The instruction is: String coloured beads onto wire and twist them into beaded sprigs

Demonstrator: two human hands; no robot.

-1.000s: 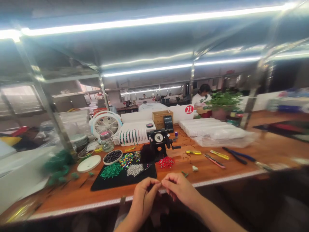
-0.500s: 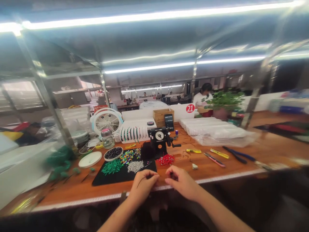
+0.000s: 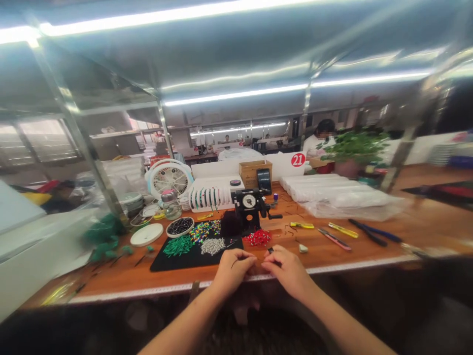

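Just past the bench's front edge, my left hand (image 3: 236, 268) is closed in a pinch, and a thin dark cord (image 3: 236, 262) shows along its fingers. My right hand (image 3: 287, 270) faces it a short gap away, thumb and fingers also pinched. A small black piece (image 3: 271, 250) shows at its curled fingers; what the fingertips grip is too small to make out. Beyond the hands lie red beads (image 3: 258, 237), silver beads (image 3: 212, 246), green tube-like pieces (image 3: 178, 246) and multicoloured beads (image 3: 202, 232), mostly on a black mat (image 3: 170, 264).
A black hand-cranked device with a dial (image 3: 249, 201) stands behind the beads. To the right lie yellow-handled tools (image 3: 302, 225), a pink cutter (image 3: 334, 239) and pliers (image 3: 369, 232). A white lid (image 3: 147, 234), a fan (image 3: 170, 180) and spools (image 3: 209, 197) are at left.
The view has shifted, so the bench and hands appear further right and the bench a little higher. Both hands stay pinched and close together. The black piece at my right fingers shows more clearly.
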